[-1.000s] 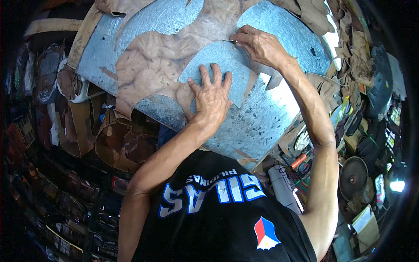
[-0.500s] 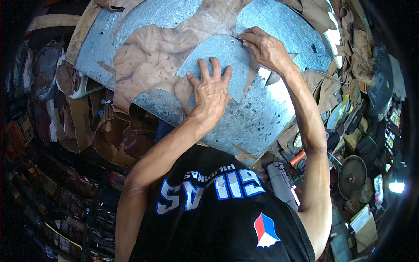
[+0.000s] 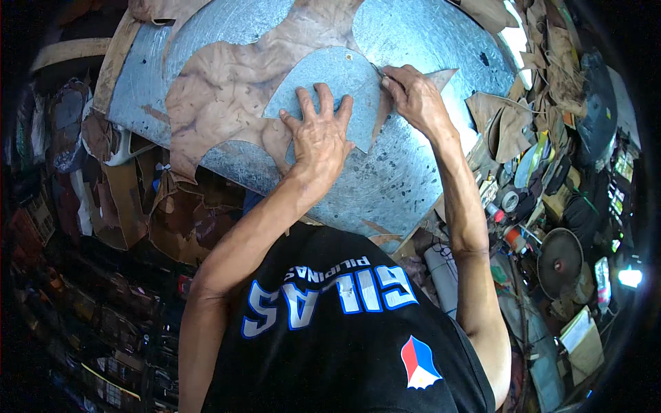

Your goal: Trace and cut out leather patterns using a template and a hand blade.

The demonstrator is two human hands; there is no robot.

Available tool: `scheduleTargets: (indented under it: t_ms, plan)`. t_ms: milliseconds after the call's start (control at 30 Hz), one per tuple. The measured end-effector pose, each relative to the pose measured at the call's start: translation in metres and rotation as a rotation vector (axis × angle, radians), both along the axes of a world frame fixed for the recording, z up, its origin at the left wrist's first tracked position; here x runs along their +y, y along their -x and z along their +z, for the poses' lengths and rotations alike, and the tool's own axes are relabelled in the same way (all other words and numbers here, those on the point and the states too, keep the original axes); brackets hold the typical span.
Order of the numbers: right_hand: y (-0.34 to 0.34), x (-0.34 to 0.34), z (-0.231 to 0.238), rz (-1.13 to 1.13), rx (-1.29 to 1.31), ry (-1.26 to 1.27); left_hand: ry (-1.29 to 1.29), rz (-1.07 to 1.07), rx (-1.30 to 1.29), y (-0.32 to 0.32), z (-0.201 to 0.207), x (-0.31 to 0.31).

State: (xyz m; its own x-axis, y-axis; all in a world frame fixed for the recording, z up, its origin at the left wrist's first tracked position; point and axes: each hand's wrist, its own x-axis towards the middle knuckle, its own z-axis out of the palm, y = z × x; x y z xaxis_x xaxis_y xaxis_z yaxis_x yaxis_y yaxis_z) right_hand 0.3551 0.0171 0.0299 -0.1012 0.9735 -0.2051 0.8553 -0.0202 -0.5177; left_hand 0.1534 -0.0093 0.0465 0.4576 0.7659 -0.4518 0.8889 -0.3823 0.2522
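the leather hide point(image 3: 220, 86) lies on the worktable point(image 3: 396, 196), mainly over its left part; on the hide's right part lies the pattern template point(image 3: 330, 69), under the left hand point(image 3: 320, 141); the blade point(image 3: 378, 70) in the right hand point(image 3: 414, 103) is by the template's upper right edge; leather scraps point(image 3: 502, 124) lie at the worktable's right edge; cardboard point(image 3: 122, 203) is lower, left of the left forearm point(image 3: 265, 220)

Right hand point(image 3: 418, 96) moved around the grey template point(image 3: 344, 79) toward the worktop's point(image 3: 413, 41) near edge, more leather flap point(image 3: 442, 78) showing beyond it
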Motion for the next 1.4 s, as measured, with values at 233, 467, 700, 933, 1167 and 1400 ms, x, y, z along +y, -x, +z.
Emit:
scheduleTargets:
  t_ms: [233,467,700,933,1167,1400]
  plan:
    - [0.013,-0.024,0.002,-0.133,0.066,-0.051,0.004,-0.005,-0.026,0.001,-0.004,-0.001]
    - [0.035,-0.054,0.008,-0.372,0.151,-0.037,0.005,-0.046,0.005,0.000,-0.007,0.001]
    - [0.074,-0.110,0.011,-0.605,0.204,-0.009,-0.039,-0.080,0.005,0.000,-0.013,-0.002]
    - [0.113,-0.164,0.016,-0.780,0.245,0.002,-0.098,-0.114,0.001,-0.001,-0.013,-0.001]
    - [0.120,-0.181,0.010,-0.843,0.254,0.020,-0.162,-0.126,0.003,0.004,-0.016,-0.005]
    - [0.018,-0.061,-0.015,-0.452,-0.095,-0.413,-0.184,-0.198,-0.023,0.017,-0.010,-0.007]
